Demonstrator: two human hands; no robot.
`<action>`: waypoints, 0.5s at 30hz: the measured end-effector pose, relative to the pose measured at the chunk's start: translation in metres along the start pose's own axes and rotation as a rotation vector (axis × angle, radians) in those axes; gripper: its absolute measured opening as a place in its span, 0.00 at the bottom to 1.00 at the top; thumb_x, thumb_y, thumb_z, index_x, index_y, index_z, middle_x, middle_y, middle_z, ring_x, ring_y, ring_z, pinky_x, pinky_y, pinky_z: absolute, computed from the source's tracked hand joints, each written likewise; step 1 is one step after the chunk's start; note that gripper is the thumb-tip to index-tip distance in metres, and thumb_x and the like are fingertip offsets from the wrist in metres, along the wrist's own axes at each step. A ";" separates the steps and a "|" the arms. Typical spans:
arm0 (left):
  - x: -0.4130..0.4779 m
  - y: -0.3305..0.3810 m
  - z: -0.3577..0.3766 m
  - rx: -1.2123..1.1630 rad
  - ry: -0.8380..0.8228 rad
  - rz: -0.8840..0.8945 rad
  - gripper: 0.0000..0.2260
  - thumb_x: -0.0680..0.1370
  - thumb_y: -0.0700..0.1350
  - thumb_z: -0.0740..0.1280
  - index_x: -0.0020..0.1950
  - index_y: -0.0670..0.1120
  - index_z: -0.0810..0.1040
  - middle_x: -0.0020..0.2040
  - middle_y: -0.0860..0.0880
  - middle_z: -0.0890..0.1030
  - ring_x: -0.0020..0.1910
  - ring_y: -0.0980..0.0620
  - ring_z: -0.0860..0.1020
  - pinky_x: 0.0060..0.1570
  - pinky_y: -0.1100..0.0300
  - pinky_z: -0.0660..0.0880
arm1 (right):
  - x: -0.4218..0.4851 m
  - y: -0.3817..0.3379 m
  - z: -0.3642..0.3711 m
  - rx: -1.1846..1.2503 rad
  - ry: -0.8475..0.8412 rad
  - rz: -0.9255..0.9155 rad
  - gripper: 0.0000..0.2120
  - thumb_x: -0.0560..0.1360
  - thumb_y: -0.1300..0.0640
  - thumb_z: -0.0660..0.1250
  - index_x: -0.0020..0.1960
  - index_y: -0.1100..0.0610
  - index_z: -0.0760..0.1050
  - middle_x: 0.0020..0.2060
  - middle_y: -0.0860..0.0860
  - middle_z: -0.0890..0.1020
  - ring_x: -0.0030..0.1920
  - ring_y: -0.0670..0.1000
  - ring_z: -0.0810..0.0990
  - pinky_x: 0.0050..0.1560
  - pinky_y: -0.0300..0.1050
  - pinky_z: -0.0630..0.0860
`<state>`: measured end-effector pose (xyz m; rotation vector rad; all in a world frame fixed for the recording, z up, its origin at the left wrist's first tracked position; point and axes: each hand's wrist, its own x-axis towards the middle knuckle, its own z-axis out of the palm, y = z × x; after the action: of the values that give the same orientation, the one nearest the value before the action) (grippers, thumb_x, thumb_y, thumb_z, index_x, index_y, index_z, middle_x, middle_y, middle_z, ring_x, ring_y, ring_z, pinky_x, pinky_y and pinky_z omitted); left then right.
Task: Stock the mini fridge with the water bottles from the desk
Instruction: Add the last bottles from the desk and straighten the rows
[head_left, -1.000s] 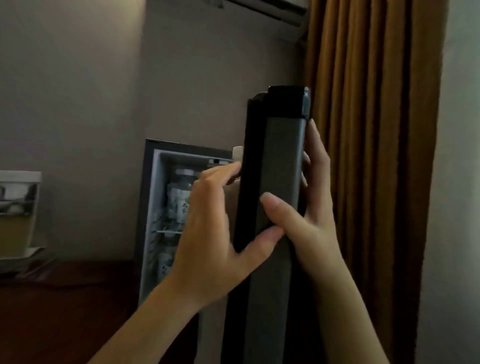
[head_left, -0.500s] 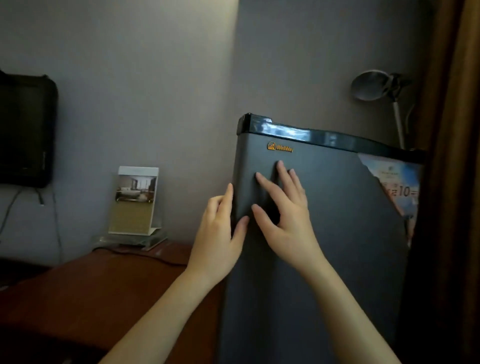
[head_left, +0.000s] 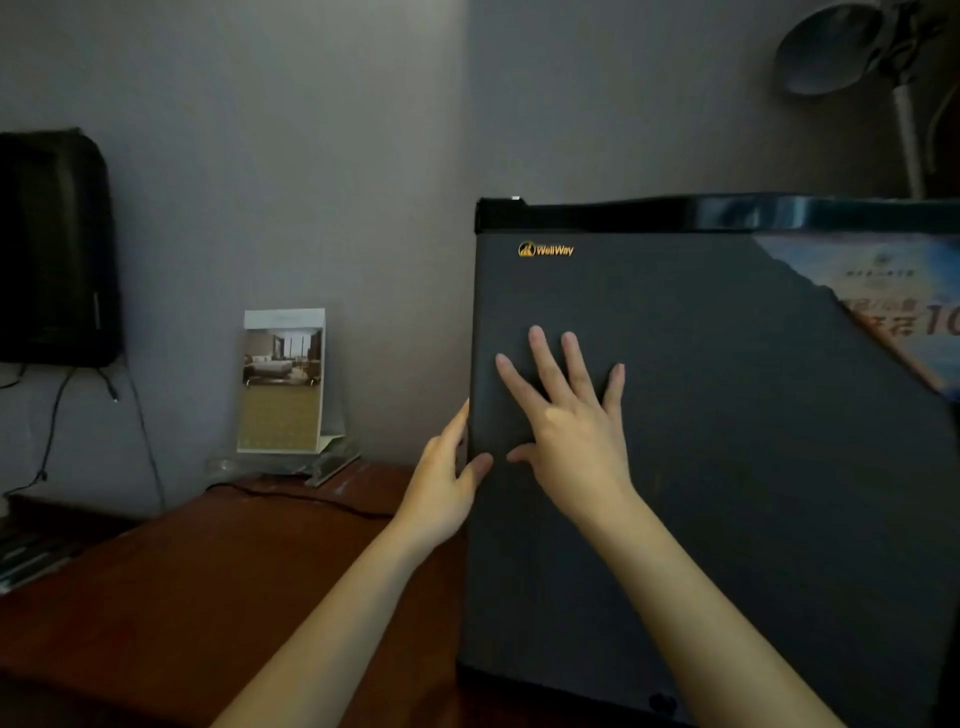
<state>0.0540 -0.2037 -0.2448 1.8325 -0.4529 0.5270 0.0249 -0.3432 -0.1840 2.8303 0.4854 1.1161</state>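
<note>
The dark grey mini fridge (head_left: 727, 467) stands on the wooden desk (head_left: 182, 597), its door closed and facing me, a gold logo at its top left. My right hand (head_left: 566, 431) lies flat on the door near its left edge, fingers spread and straight. My left hand (head_left: 447, 478) touches the door's left edge, thumb on the front and fingers along the side. No water bottles are visible; the fridge interior is hidden.
A standing card with a room photo (head_left: 283, 382) sits in a clear holder at the back of the desk. A dark cable (head_left: 311, 496) runs across the desk. A black device (head_left: 52, 249) hangs on the left wall. A lamp (head_left: 852, 57) rises behind the fridge.
The fridge door swung from open, with bottles visible inside, to closed. My right hand moved from gripping the door's edge to lying flat on its front.
</note>
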 end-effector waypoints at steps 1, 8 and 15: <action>0.001 0.000 0.000 -0.020 -0.017 0.007 0.27 0.79 0.41 0.61 0.75 0.57 0.57 0.66 0.56 0.69 0.66 0.59 0.68 0.65 0.59 0.70 | 0.002 -0.001 0.002 0.001 0.012 0.001 0.42 0.74 0.49 0.66 0.76 0.43 0.39 0.75 0.49 0.34 0.67 0.52 0.24 0.64 0.61 0.30; 0.000 0.001 0.000 -0.069 -0.069 -0.113 0.15 0.81 0.45 0.58 0.69 0.52 0.68 0.57 0.55 0.78 0.51 0.62 0.77 0.45 0.69 0.77 | 0.004 -0.005 0.002 0.028 0.045 0.023 0.42 0.74 0.46 0.66 0.76 0.43 0.39 0.76 0.48 0.35 0.74 0.55 0.30 0.67 0.68 0.33; -0.007 0.013 0.002 -0.031 -0.024 -0.225 0.15 0.81 0.49 0.58 0.65 0.46 0.73 0.59 0.48 0.79 0.54 0.53 0.77 0.44 0.64 0.75 | -0.001 -0.009 -0.008 0.007 0.013 0.026 0.44 0.74 0.52 0.67 0.76 0.44 0.39 0.76 0.49 0.35 0.74 0.56 0.31 0.68 0.70 0.35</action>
<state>0.0416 -0.2095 -0.2391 1.8335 -0.2645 0.3425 0.0158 -0.3359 -0.1801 2.8446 0.4560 1.1399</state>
